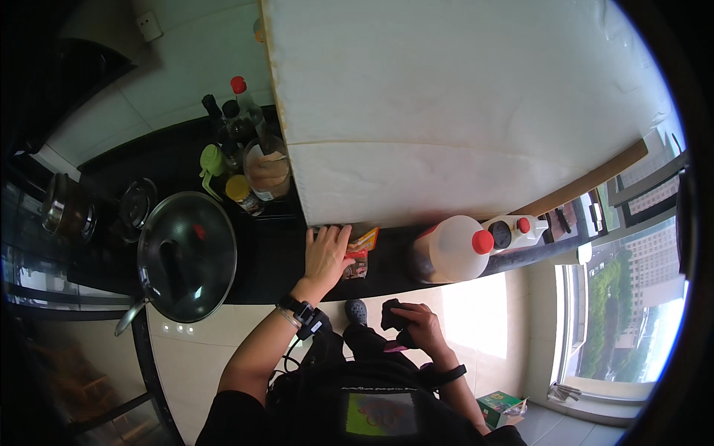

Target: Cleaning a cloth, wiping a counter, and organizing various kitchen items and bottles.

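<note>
My left hand (329,253) reaches over the black countertop (268,279), its fingertips at the foot of the white wall panel. Beneath and beside its thumb lie small printed food packets (363,243), one orange and one red and brown; whether the fingers grip them cannot be told. Lower right, in front of my body and off the counter, my right hand (421,326) holds a bunched black cloth (393,316). A large translucent plastic jug (452,251) with a red cap stands on the counter right of the packets.
To the left are a lidded wok (187,256), a metal pot (64,206), and a tray with several sauce bottles (245,106) and a clear tub (268,170). Right of the jug lies a white container (516,234). A green box (500,410) sits on the floor.
</note>
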A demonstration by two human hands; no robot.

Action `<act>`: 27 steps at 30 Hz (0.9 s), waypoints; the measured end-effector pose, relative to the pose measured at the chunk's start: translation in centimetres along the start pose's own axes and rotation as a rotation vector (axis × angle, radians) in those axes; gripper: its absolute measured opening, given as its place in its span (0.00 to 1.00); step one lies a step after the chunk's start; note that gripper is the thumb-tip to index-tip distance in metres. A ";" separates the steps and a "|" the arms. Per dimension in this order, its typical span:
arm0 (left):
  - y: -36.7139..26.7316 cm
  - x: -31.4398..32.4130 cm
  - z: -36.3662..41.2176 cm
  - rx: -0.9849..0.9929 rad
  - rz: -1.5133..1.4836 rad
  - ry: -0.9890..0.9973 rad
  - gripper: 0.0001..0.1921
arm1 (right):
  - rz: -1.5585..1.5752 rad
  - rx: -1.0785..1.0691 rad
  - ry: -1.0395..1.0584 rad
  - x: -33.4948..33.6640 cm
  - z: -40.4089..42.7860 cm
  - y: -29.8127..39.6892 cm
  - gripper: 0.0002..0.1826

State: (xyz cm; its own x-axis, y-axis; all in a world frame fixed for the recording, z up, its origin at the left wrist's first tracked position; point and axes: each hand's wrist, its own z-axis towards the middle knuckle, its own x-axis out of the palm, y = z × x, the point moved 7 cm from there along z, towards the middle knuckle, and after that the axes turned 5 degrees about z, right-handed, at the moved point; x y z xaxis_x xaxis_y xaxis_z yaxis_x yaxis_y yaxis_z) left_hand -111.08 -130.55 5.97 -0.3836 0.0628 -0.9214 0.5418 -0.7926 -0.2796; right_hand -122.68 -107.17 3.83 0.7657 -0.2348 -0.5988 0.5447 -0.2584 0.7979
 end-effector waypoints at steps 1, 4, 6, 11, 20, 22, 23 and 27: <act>0.3 0.6 0.1 -0.028 -0.002 0.006 0.38 | 0.023 0.004 -0.022 -0.1 0.2 0.1 0.29; 1.1 1.4 0.1 -0.077 -0.093 -0.087 0.33 | -0.005 -0.019 -0.118 -0.6 1.6 0.8 0.31; 1.6 1.9 0.2 -0.112 -0.155 -0.120 0.30 | -0.058 -0.120 -0.271 -0.8 2.7 0.9 0.32; 2.2 2.8 -0.1 -0.166 -0.210 -0.070 0.30 | -0.341 -0.088 -0.385 2.0 7.6 0.8 0.36; 3.1 2.0 -1.7 -0.249 -0.181 -0.171 0.30 | -0.337 0.183 -0.203 7.0 10.9 -4.4 0.46; 3.1 1.9 -1.9 -0.212 -0.134 -0.196 0.28 | -0.322 0.206 -0.194 7.2 11.0 -4.8 0.46; 3.0 1.8 -2.0 -0.177 -0.090 -0.225 0.25 | -0.318 0.206 -0.194 7.2 11.0 -4.9 0.46; 3.3 1.4 -1.8 -0.231 -0.186 -0.239 0.20 | -0.354 0.225 -0.190 7.3 11.0 -5.0 0.45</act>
State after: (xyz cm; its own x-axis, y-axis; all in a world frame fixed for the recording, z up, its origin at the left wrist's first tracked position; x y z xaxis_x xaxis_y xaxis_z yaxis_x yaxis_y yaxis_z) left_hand -108.48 -131.95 3.23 -0.6404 0.0277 -0.7676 0.5902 -0.6218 -0.5148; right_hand -123.64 -117.93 -5.31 0.4581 -0.2576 -0.8507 0.6574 -0.5460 0.5193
